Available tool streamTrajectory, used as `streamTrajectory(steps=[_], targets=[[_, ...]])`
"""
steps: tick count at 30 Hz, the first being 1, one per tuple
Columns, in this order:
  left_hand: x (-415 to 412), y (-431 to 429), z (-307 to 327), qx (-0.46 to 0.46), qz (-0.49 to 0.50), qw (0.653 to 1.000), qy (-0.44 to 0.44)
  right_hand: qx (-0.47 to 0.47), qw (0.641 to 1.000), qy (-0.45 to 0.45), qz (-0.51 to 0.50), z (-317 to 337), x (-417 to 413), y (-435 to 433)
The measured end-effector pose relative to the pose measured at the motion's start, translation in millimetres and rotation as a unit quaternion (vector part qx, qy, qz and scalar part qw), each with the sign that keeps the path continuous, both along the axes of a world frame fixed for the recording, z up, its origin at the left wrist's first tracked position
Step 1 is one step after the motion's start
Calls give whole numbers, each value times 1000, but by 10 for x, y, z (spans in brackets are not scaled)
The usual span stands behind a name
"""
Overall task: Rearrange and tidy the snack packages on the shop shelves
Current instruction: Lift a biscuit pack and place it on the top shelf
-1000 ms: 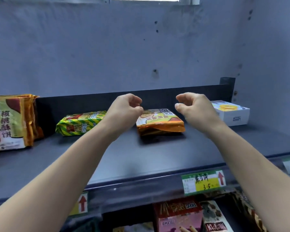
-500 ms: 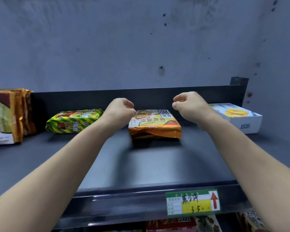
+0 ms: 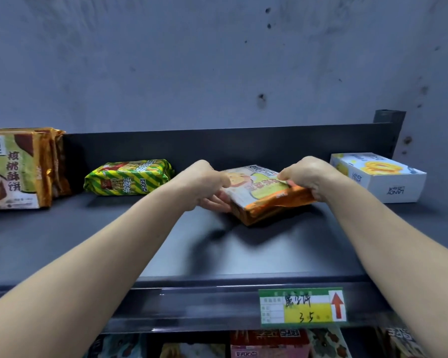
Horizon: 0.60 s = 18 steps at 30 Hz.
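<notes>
An orange and green snack package (image 3: 263, 195) sits at the middle back of the dark shelf (image 3: 243, 249), turned askew and slightly raised at one side. My left hand (image 3: 207, 184) grips its left edge, fingers curled under it. My right hand (image 3: 308, 177) grips its right end, thumb on top. A green and yellow striped package (image 3: 128, 180) lies flat to the left. At the far left, orange biscuit packages (image 3: 18, 169) stand upright. A white and yellow box (image 3: 379, 177) lies at the right.
The shelf has a low back rail (image 3: 217, 143) against a grey wall. A green and yellow price tag (image 3: 303, 307) with a red arrow is on the front lip. More packages (image 3: 269, 343) show on the shelf below.
Both hands dropped from hovering with curled fingers beside the orange package and took hold of it. The package has turned askew from its earlier straight position.
</notes>
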<state>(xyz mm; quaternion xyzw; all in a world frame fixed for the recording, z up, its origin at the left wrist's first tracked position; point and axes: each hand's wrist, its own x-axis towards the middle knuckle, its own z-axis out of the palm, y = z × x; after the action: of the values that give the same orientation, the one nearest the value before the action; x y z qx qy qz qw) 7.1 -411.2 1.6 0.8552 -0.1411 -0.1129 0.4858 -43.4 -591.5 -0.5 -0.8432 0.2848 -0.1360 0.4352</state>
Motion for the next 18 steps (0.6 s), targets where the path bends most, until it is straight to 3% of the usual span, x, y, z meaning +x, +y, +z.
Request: streamTrajectory(steps=[3, 5, 8, 12, 18], targets=[[117, -35, 23, 102, 57, 982, -149, -77, 997, 5, 4, -9, -49, -13], [148, -63, 46, 162, 46, 966, -194, -145, 989, 35, -2, 3, -93, 11], [158, -109, 2, 198, -10, 970, -143, -222, 970, 95, -32, -24, -165, 36], [111, -140, -42, 181, -1, 976, -125, -247, 957, 147, -36, -54, -322, 92], [-91, -84, 12, 189, 11, 977, -99, -137, 985, 96, 38, -24, -385, 338]])
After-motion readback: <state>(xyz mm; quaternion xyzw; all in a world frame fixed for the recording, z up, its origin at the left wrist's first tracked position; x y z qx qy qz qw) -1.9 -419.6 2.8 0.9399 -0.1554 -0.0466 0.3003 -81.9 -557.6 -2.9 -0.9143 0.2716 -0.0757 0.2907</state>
